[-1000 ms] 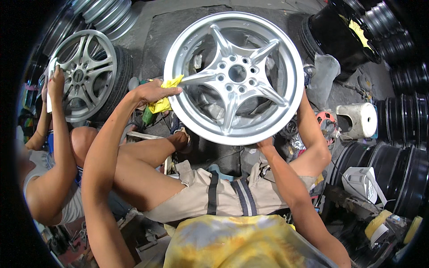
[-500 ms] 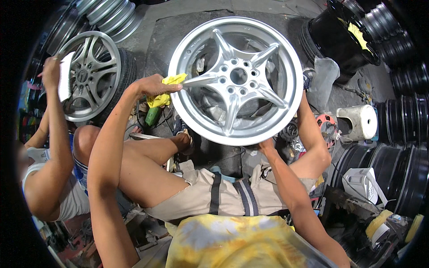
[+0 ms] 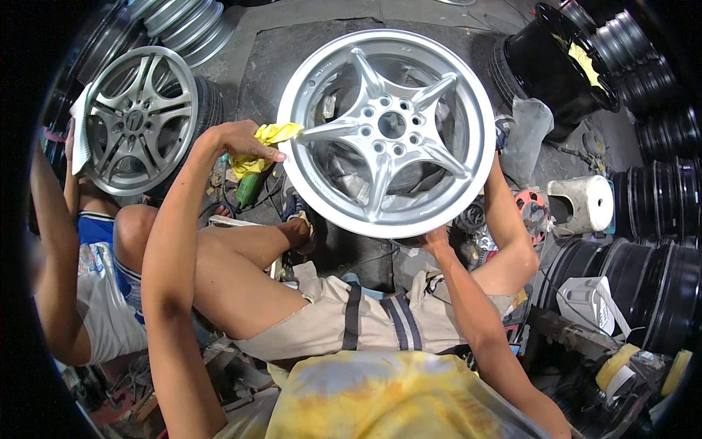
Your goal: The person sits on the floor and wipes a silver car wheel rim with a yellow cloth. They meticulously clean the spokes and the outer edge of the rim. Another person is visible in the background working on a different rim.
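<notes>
A silver five-spoke wheel rim faces up in front of me, tilted over my knees. My left hand is closed on a crumpled yellow cloth, whose edge touches the rim's left lip near the end of one spoke. The thumb points toward the lip. Beneath the rim's near edge, my right hand grips it from below, its fingers mostly hidden by the metal.
At left, a co-worker holds a white notepad beside a grey wheel rim leaning on a tyre. A green tool lies under my left hand. To the right are a white stool and stacked black rims.
My left hand and the cloth have shifted slightly left along the rim's lip. The silver rim has barely moved. The co-worker's arm and notepad have moved left and down.
</notes>
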Demonstrator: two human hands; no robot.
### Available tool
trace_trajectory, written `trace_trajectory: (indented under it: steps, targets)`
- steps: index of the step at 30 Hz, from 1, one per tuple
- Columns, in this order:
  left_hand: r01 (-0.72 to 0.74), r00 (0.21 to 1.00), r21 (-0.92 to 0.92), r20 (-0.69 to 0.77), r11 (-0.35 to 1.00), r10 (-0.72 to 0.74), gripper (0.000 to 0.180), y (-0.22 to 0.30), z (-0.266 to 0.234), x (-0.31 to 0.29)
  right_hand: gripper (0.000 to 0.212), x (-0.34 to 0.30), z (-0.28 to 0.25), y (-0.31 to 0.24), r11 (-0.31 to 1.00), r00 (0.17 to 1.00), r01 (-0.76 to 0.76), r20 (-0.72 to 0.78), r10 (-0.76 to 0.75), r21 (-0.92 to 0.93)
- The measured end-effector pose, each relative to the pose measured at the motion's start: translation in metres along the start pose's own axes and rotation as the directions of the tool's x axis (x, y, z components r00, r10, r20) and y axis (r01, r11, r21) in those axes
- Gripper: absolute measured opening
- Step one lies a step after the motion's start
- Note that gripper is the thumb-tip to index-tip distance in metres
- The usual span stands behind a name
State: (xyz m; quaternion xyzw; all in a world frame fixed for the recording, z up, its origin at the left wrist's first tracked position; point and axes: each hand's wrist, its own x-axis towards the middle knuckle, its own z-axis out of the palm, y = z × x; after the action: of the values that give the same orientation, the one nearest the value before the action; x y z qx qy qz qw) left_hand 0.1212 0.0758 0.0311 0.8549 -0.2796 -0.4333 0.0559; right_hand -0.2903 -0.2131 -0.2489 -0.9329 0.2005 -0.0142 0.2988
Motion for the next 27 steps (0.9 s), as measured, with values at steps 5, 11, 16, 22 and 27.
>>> trace_trajectory:
  steps: [5, 11, 16, 22, 27]
  targets:
    - [0.154, 0.988, -0.126, 0.034, 0.98, -0.15, 0.057, 0.014, -0.015, -0.015, 0.048, -0.002, -0.004, -0.002, 0.998, 0.997, -0.062, 0.038, 0.061, 0.033]
    - [0.037, 0.997, -0.68, 0.076, 0.733, 0.02, 0.046, 0.004, -0.018, -0.024, 0.045, -0.005, 0.013, 0.018, 0.914, 0.975, -0.219, 0.12, 0.188, 0.342]
    - [-0.215, 0.975, -0.709, -0.12, 0.672, 0.185, 0.038, -0.01, -0.023, -0.036, 0.056, 0.002, -0.027, -0.022, 0.959, 0.974, -0.029, 0.209, 0.09, -0.281]
    - [-0.048, 0.912, -0.374, -0.395, 0.926, -0.112, 0.031, 0.02, -0.035, -0.034, 0.052, -0.008, -0.01, -0.007, 0.982, 0.994, -0.049, 0.09, 0.067, -0.181]
    - [-0.138, 0.694, -0.181, -0.719, 0.974, -0.036, 0.045, 0.015, -0.054, -0.01, 0.051, -0.001, 0.007, 0.003, 0.978, 0.975, -0.051, 0.2, 0.092, -0.201]
